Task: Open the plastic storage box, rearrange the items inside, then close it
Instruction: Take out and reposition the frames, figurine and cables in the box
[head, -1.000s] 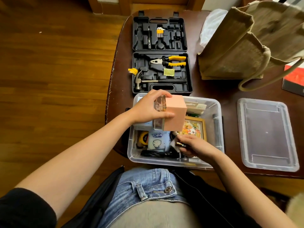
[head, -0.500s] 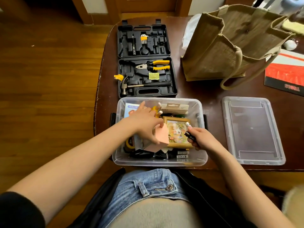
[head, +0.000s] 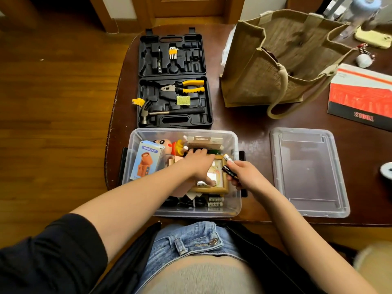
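Denim and a black sleeve fill the near edge, just short of the rounded dark wood tabletop [head: 250,122]. Nearest on it sits the clear plastic storage box [head: 235,205], lidless and crowded. The left hand [head: 200,164] reaches in palm down, fingers spread flat over a wooden picture frame [head: 214,188], with a pink block partly hidden beneath the wrist. The right hand [head: 247,176] hovers over the box's right rim, closed around a small dark battery [head: 229,171]. A blue mini fan carton [head: 147,160] stands at the box's left wall. The box's clear lid [head: 307,172] lies flat to the right, apart. Beyond, an open black tool case [head: 174,81] touches the box's far rim; a jute bag [head: 275,60] stands right of it.
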Available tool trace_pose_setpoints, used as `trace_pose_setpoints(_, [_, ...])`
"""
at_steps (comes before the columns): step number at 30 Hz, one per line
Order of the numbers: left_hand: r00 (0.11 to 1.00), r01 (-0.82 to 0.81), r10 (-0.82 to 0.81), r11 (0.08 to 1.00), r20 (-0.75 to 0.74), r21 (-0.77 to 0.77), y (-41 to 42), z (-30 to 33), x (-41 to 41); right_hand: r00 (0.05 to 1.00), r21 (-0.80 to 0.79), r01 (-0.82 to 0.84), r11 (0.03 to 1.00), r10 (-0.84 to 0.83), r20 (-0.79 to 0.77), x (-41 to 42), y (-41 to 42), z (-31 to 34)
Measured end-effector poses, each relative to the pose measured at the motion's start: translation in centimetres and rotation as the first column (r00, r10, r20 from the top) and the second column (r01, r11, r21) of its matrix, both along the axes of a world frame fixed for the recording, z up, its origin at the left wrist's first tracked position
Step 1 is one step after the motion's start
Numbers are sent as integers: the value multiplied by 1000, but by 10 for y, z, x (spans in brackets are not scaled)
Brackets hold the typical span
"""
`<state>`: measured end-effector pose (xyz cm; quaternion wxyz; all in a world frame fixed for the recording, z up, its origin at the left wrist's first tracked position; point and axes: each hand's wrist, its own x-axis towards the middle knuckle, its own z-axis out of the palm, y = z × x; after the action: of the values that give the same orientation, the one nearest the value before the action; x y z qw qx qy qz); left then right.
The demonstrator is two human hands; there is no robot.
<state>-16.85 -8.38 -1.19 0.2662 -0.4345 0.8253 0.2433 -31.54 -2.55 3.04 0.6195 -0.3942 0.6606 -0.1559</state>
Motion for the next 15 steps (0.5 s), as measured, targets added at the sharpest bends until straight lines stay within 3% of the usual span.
trace_pose_setpoints(6, [999, -14, 19, 990, 35, -137, -5, -11, -15, 1000, -39, -5, 999, 6, 14, -10, -6, 1])
trace_pose_setpoints(15, [988, -131, 129, 991, -88, -25, 2, -27, -18, 999, -56, 11, 998, -9, 43, -18, -14, 0])
